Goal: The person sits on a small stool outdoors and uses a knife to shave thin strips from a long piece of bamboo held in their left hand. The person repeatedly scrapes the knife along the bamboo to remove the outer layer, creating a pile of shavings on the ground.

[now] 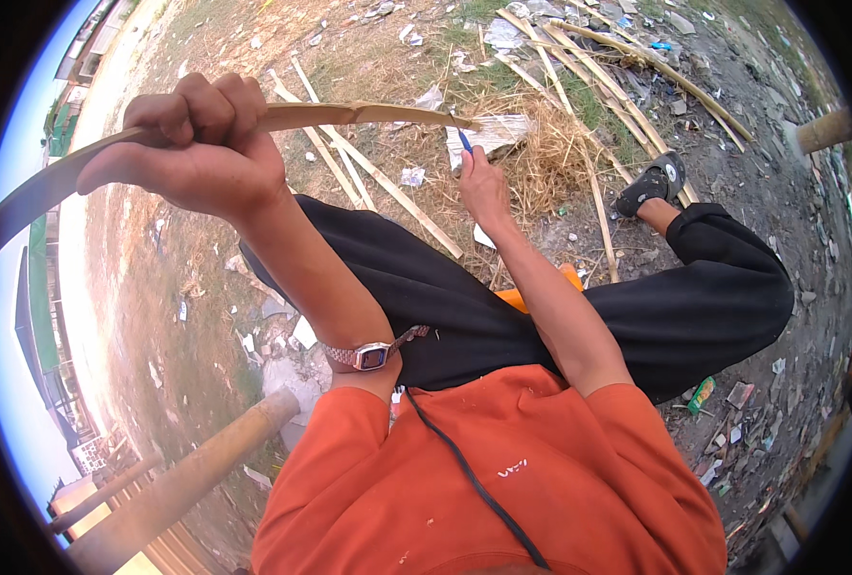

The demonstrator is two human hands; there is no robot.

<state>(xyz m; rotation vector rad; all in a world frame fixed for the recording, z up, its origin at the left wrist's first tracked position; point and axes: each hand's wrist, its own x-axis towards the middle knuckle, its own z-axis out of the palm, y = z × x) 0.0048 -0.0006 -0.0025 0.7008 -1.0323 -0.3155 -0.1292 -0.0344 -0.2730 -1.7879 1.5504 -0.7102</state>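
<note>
L hand point(201, 153) grips strip point(349, 114); R hand point(484, 187) w/ blue tool point(465, 141)

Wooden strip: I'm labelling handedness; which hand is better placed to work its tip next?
Probably the right hand: it holds a blue tool near the tip; the left hand holds the strip.

The long, curved, light-brown bamboo strip point(378, 114) runs off the round left edge, so that end can't be seen. The bare right hand point(484, 192) hides part of a thin blue tool point(466, 141), and baggy black trousers point(684, 311) partly cover a bright orange thing point(513, 300).
</note>
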